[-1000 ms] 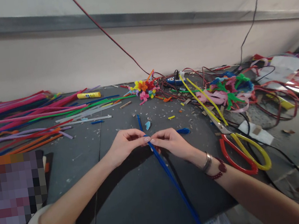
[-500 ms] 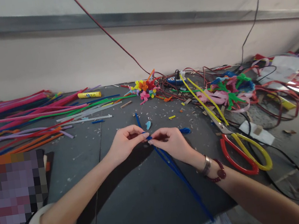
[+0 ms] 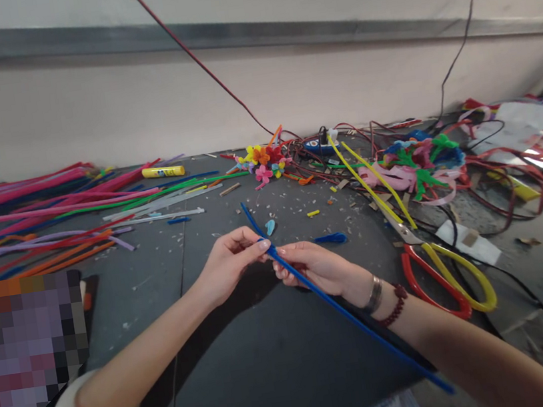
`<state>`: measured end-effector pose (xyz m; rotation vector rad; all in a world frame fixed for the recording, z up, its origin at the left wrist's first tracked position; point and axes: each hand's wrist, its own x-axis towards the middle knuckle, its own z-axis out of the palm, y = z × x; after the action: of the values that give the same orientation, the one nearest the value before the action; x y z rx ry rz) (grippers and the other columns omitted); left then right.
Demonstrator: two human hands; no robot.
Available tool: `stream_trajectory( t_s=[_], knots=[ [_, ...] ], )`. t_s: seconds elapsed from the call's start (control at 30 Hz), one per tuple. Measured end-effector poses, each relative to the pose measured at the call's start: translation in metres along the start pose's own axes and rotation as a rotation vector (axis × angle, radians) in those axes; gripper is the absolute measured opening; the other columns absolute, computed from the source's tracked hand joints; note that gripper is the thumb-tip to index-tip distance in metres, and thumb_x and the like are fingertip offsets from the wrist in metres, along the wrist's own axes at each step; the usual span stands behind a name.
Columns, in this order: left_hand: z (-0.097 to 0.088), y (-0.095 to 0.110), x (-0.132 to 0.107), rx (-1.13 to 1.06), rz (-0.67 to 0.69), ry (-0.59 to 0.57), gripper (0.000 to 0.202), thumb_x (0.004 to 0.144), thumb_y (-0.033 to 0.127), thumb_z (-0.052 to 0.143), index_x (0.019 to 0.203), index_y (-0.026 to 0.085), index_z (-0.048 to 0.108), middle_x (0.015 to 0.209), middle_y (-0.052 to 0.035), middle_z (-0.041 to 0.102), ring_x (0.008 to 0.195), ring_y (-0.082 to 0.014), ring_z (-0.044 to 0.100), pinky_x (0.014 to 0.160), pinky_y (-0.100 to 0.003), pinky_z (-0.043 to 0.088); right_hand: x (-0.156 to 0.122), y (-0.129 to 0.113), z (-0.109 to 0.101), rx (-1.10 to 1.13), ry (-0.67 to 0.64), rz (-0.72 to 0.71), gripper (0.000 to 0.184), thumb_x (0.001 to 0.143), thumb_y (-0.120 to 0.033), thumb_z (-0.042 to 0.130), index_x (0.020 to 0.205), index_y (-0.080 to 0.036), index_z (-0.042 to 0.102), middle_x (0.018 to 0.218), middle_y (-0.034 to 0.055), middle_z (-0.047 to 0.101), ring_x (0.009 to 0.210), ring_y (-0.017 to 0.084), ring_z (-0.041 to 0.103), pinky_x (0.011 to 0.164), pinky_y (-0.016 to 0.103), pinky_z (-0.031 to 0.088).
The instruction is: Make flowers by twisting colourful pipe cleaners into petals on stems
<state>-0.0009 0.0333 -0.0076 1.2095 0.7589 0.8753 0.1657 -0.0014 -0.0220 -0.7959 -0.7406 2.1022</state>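
Long blue pipe cleaners [image 3: 339, 306] run from the pinch of my hands down to the lower right, with a shorter end pointing up and away. My left hand [image 3: 236, 259] grips them between thumb and forefinger where they cross. Just to the right, my right hand [image 3: 323, 265] has its fingers curled under the blue strands, thumb and forefinger closed at the same spot; its exact hold is partly hidden. A small blue looped piece [image 3: 332, 239] lies on the table beyond my right hand, and a light-blue scrap [image 3: 269, 227] lies beyond the fingertips.
Scissors [image 3: 404, 232] with red and yellow handles lie to the right, near cables [image 3: 513, 304]. Loose coloured pipe cleaners [image 3: 75, 208] cover the left, by a yellow glue stick [image 3: 163, 172]. Small flowers [image 3: 261, 158] sit at the back, with a fuzzy coloured pile [image 3: 420, 166] to their right.
My right hand has turned and its fingers have curled below the strands. The long blue ends have swung up and to the right, across the front of that hand.
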Motion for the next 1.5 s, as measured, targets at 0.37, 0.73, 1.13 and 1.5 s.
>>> stream_trajectory(
  t_s=[0.37,0.73,1.13,1.5],
  knots=[
    [0.003,-0.001,-0.003,0.085,0.026,-0.036,0.017,0.068,0.025,0.068,0.064,0.015,0.054,0.061,0.0014,0.06,0.056,-0.0102,0.055,0.057,-0.023,0.044,-0.003,0.004,0.009,-0.083,-0.063,-0.032,0.019,0.075,-0.031,0.062,0.075,-0.013,0.06,0.058,-0.0015,0.056,0.051,0.005,0.05,0.05,0.018,0.039],
    [0.005,-0.002,-0.001,0.274,-0.028,0.075,0.019,0.068,0.027,0.066,0.061,0.014,0.056,0.056,0.0027,0.057,0.055,-0.0084,0.051,0.055,-0.02,0.039,-0.015,-0.008,0.012,-1.658,0.212,-0.748,0.02,0.085,-0.022,0.046,0.075,-0.015,0.061,0.07,0.0058,0.059,0.067,0.015,0.052,0.063,0.027,0.039],
    [-0.011,0.004,0.004,-0.012,-0.037,-0.104,0.023,0.071,0.023,0.065,0.093,0.018,0.067,0.097,-0.007,0.067,0.084,-0.0169,0.061,0.075,-0.028,0.048,-0.01,-0.012,0.008,-0.496,0.041,-0.173,0.02,0.077,-0.031,0.058,0.069,-0.013,0.059,0.056,-0.0017,0.056,0.05,0.007,0.05,0.051,0.02,0.039],
    [-0.013,0.004,0.005,0.203,0.041,-0.056,0.006,0.063,0.02,0.071,0.068,0.016,0.07,0.063,-0.0014,0.067,0.057,-0.0113,0.057,0.059,-0.022,0.046,-0.009,-0.011,0.009,-0.423,0.034,-0.128,0.019,0.077,-0.029,0.058,0.069,-0.013,0.057,0.052,-0.0034,0.052,0.046,0.005,0.046,0.046,0.018,0.035]
  ],
)
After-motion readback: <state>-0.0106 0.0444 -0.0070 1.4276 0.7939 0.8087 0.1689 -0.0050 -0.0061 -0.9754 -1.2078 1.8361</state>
